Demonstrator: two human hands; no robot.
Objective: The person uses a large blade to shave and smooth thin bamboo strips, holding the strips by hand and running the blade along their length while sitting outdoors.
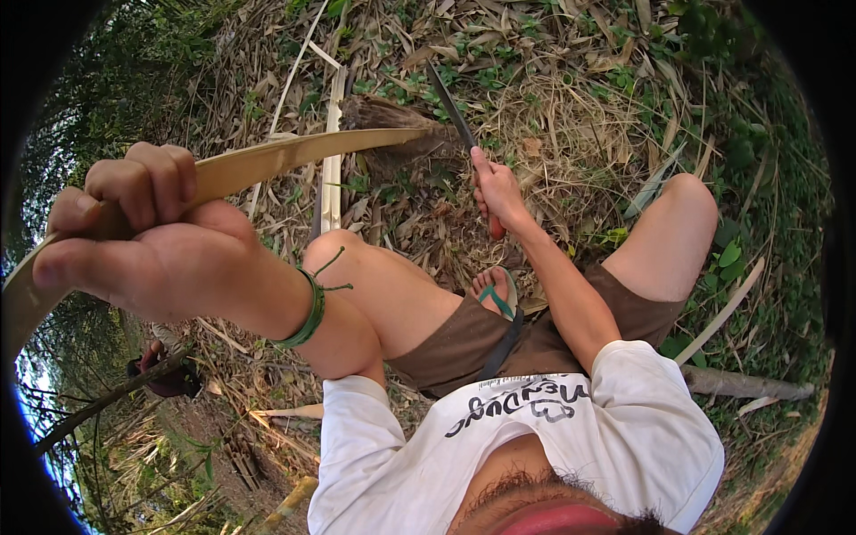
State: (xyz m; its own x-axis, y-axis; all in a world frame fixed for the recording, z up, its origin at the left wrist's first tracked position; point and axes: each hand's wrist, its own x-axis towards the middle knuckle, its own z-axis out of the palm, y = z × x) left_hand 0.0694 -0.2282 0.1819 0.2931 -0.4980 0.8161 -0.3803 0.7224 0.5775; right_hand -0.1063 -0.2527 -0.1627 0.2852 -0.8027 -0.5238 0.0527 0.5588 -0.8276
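Note:
My left hand (147, 245), raised at the left, is closed around a long, flat bamboo strip (294, 152). The strip runs past the left edge of the view, and its far end narrows near a rough brown stump (379, 114). In my right hand (501, 194), lower and in front of my knees, is a machete (452, 105) with a dark blade and a reddish handle. Its blade points forward and slightly left, just right of the strip's end. I cannot tell whether blade and strip touch.
Split bamboo lengths (331, 178) lie beyond my left knee. Dry leaves and green plants cover the ground. A log (747, 384) and a pale strip (727, 312) lie at the right. A pole (107, 403) slants at the left, by a dark shape I cannot make out.

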